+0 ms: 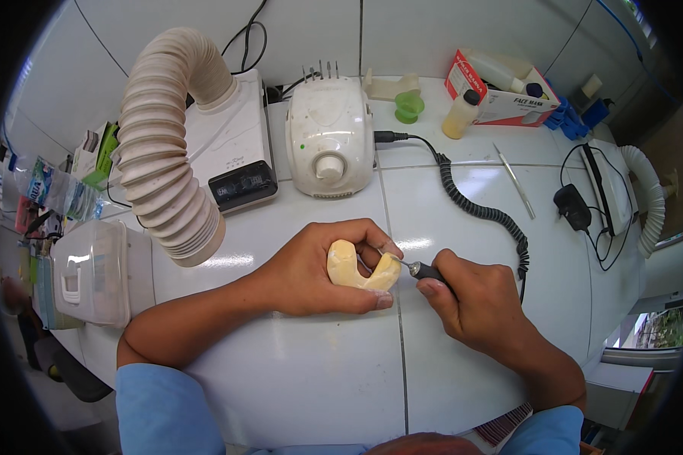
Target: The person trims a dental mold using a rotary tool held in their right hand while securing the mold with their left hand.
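White tiled bench (311, 371) with thin grey grout lines, glossy enough to throw back glare near the middle, and white wall panels behind it. The left hand (311, 273) is curled around a pale yellow cast (359, 267), thumb underneath and fingers wrapped over the top, holding it just above the bench near the centre. The right hand (474, 299) pinches a dark handpiece (426, 271) like a pen, its metal tip touching the cast's right end. A black coiled cord (478, 208) runs from the handpiece back to the white motor box (330, 136) at the rear.

To the left, a fat ribbed hose (167, 152) bends down with its mouth open toward the hands (pretty close to them). It comes off a white unit (239, 133). A clear plastic box (95, 269) sits at the bench's left edge. At the back right there's a cardboard box (505, 95), a small yellowish bottle (461, 114) and a green cup (409, 105). A thin metal tool (514, 180) lies on the tiles, with a black adapter (571, 206) beside it. Both sleeves are light blue.
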Demonstrator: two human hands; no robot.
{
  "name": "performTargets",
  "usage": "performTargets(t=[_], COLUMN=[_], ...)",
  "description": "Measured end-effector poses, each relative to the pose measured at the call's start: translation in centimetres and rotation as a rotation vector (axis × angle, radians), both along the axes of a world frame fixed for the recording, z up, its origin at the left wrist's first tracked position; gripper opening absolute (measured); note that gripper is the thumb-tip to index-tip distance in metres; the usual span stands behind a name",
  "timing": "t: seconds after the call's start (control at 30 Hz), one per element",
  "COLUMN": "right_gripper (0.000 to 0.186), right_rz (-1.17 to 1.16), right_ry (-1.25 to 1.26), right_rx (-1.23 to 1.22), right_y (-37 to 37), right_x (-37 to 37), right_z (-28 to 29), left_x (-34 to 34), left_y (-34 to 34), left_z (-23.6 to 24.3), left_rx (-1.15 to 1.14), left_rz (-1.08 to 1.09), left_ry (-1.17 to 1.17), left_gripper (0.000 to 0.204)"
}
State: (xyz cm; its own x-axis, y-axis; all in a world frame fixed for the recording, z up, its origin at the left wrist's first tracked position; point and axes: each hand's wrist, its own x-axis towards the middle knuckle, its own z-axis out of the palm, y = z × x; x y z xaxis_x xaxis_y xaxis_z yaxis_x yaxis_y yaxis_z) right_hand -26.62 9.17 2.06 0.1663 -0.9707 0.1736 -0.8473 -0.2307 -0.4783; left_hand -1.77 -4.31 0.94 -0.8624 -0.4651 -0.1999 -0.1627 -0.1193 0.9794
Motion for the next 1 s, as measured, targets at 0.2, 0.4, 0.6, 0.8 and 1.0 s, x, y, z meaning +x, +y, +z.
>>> performTargets(t=[0.2, 0.4, 0.6, 0.8, 1.0], right_gripper=[0.036, 0.037, 0.038, 0.038, 0.037], right_rz=[0.012, 0.003, 0.008, 0.012, 0.031], right_ry=[0.019, 0.025, 0.025, 0.026, 0.031], right_rx=[-0.004, 0.019, 0.018, 0.02, -0.009], right_y=[-0.01, -0.01, -0.02, -0.09, 0.01], right_x=[-0.05, -0.04, -0.09, -0.01, -0.13], right_z=[-0.08, 0.0, 0.03, -0.04, 0.08], left_x=[0.03, 0.07, 0.04, 0.13, -0.04], left_y=[-0.05, -0.04, 0.04, -0.03, 0.08], left_z=[0.01, 0.02, -0.08, -0.03, 0.01], left_rx=[-0.028, -0.045, -0.024, -0.051, -0.044], left_rz=[-0.018, -0.021, -0.01, -0.018, -0.015], left_ry=[-0.024, -0.018, -0.01, -0.015, -0.015], left_gripper=[0.054, 0.053, 0.054, 0.053, 0.052])
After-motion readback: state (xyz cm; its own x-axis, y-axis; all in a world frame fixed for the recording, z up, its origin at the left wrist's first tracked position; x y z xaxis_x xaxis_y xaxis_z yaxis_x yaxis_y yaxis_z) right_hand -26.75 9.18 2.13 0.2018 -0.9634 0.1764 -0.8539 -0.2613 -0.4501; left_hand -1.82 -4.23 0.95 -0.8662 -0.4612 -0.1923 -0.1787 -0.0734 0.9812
